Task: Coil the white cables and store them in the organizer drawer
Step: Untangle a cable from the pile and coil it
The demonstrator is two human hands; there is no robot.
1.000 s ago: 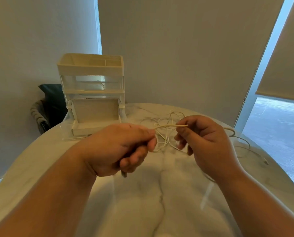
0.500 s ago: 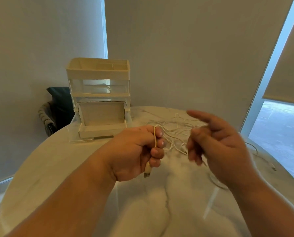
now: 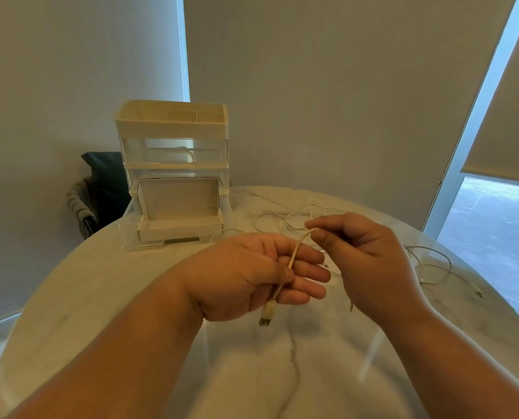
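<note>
A: One white cable (image 3: 296, 252) is in hand and the others are on the table. How does it handle?
B: Thin, light and limp, judging by the sag. It'll likely spring out of a loop if let go. The USB plug (image 3: 265, 316) is the only stiff part, and it hangs just below the left hand (image 3: 252, 273).
A: Grips?
B: The left thumb presses the cable against the fingers, pinching it just above the plug. The right hand (image 3: 367, 261) pinches the same cable between thumb and forefinger, up and right of the left grip. A short arch of cable runs between them.
A: Best hold for coiling?
B: I'd anchor the plug end in the left hand and feed slack with the right.
A: Past the right pinch?
B: It goes behind the right hand and I can't trace it. Loose cables (image 3: 282, 222) lie tangled on the table (image 3: 131, 297) beyond both grips and trail off right of the right wrist. The count is unclear, and so is which strand joins the held one.
A: Drawer?
B: The drawer (image 3: 179, 229) is pulled out at the base of the organizer (image 3: 173, 125), beyond the left grip and well apart. Its front wall hides the floor, so I can't make out the contents. The far plug is not visible.
</note>
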